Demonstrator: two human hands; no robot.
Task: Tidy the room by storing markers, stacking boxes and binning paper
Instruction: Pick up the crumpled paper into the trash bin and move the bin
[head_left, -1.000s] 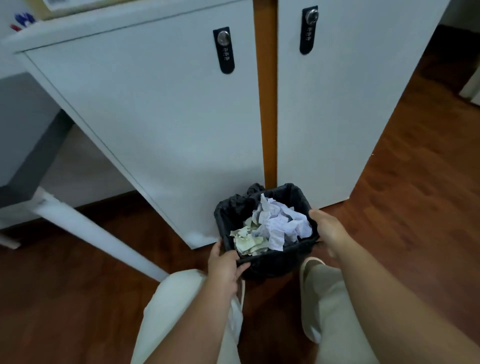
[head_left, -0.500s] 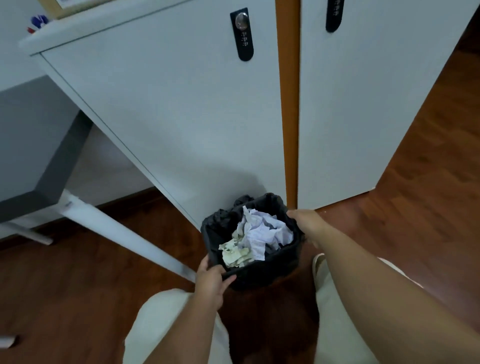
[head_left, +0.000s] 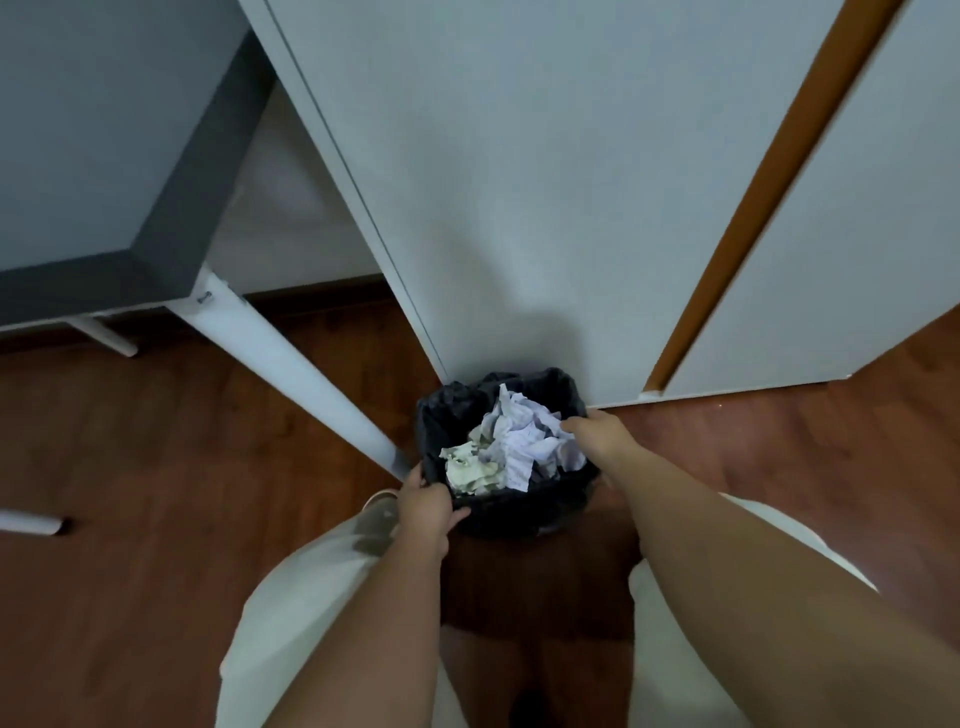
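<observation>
A small bin lined with a black bag (head_left: 524, 512) stands low on the wooden floor, against the base of a white cabinet. Crumpled white paper (head_left: 519, 436) and a greenish crumpled piece (head_left: 470, 470) fill it. My left hand (head_left: 423, 506) grips the near left rim. My right hand (head_left: 597, 434) holds the right rim, its fingers reaching over the paper. Both forearms stretch down from the bottom of the view.
The white cabinet (head_left: 519, 208) with an orange-brown strip (head_left: 753, 218) between its doors rises behind the bin. A slanted white desk leg (head_left: 296, 364) comes down just left of the bin, under a grey desk (head_left: 78, 156). My knees in light trousers (head_left: 311, 623) flank the arms.
The bin has gone lower and closer to the cabinet base and desk leg, both hands still on its rim. The view has tilted down, so the cabinet locks are out of sight.
</observation>
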